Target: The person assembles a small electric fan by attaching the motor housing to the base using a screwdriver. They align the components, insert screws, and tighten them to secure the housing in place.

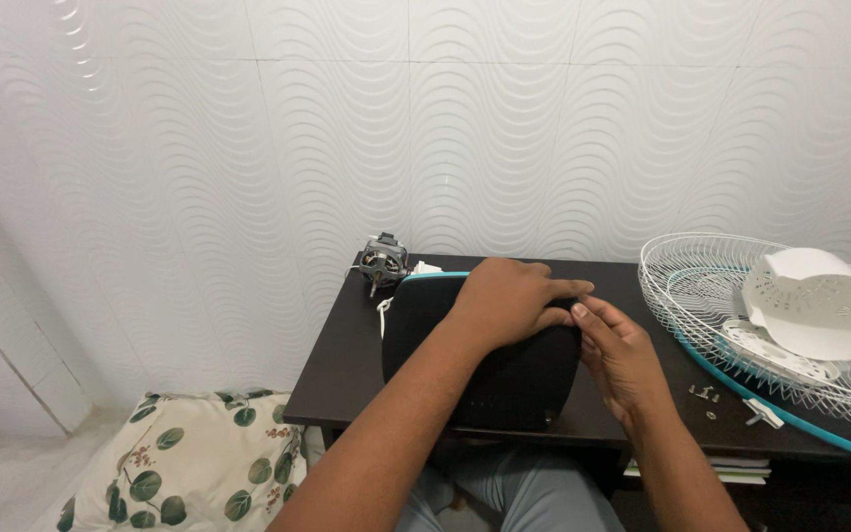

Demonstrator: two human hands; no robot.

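Note:
A black rounded housing part [504, 379] with a teal rim lies flat on the dark table [342, 369]. My left hand [509, 296] rests palm down on its upper right area, fingers pointing right. My right hand [618, 355] touches the part's right edge, fingertips meeting the left hand's. Whatever sits between the fingertips is hidden. A small electric motor [383, 262] with exposed windings stands behind the black part, with white wires [384, 310] trailing down from it.
A white wire fan guard [711, 286] with a teal ring lies at the table's right, holding a white plastic cover [819, 300]. Small screws [704, 393] lie near it. A leaf-patterned cushion [189, 458] sits on the floor at the left. Wavy white wall behind.

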